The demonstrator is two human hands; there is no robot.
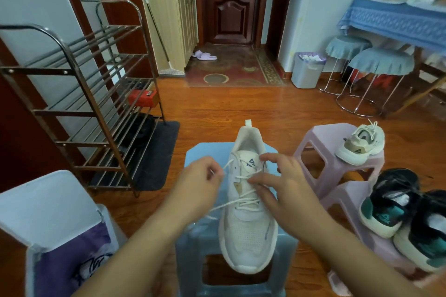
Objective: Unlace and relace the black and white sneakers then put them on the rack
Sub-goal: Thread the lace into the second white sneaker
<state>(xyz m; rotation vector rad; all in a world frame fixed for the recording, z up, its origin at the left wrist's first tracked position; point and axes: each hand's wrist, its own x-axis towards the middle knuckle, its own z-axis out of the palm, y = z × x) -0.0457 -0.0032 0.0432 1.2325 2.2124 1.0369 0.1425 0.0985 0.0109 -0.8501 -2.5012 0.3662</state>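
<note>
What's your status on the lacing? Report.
Left hand pinches the lace end; right hand fingers on the laces. White sneaker on blue stool, still laced. Second white sneaker waits on pink stool. Shoe rack unobstructed.
</note>
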